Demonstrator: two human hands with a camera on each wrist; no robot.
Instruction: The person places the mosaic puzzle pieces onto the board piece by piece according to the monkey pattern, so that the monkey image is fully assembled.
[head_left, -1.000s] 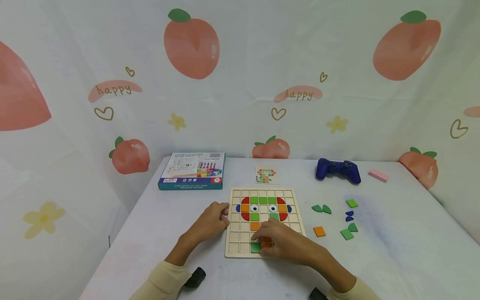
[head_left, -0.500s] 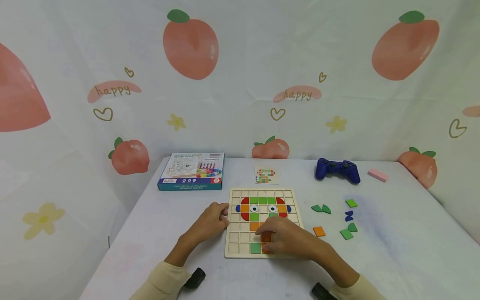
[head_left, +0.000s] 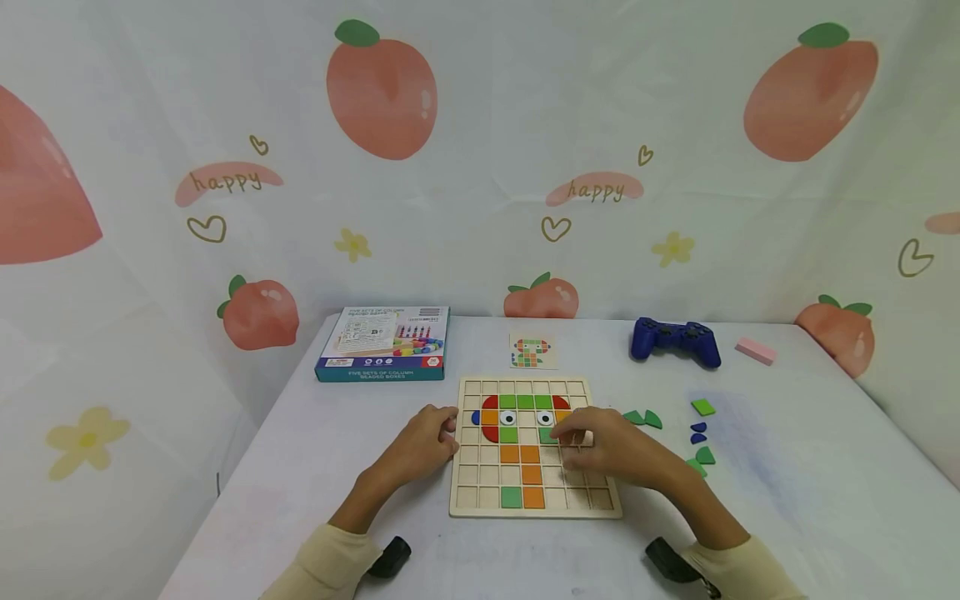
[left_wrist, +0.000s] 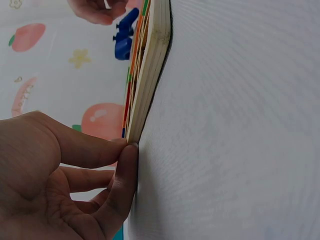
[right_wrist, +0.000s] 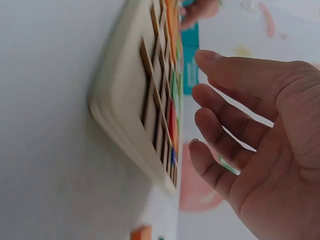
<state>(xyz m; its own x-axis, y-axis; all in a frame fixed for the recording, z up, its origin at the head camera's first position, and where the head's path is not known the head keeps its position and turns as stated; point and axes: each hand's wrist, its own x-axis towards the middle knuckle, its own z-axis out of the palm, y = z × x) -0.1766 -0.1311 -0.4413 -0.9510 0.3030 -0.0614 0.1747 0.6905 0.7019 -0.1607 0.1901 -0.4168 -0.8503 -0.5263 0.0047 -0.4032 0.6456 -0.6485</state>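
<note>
A wooden grid board (head_left: 562, 510) lies on the table, its cells partly filled with coloured tiles that form a face with two eye tiles (head_left: 507, 418) and orange squares (head_left: 531, 474) below. At the board's left edge, my left hand (head_left: 417, 446) pinches the rim between thumb and finger, as the left wrist view shows. My right hand (head_left: 626, 447) is over the board's right side, covering part of the face. In the right wrist view its fingers (right_wrist: 220, 130) are spread and loosely bent, with nothing between them. The loose orange square (right_wrist: 141, 233) shows below the board there.
Behind the board lies a pattern card (head_left: 534, 351). Loose green pieces (head_left: 703, 407) and blue half-rounds (head_left: 698, 432) are at the right. Farther back are a blue game controller (head_left: 675, 341), a pink block (head_left: 757, 350) and a flat cardboard box (head_left: 382, 343).
My right hand has left the orange squares low on the board and moved right and away from me, uncovering them and hiding the loose orange square. My left hand stays put.
</note>
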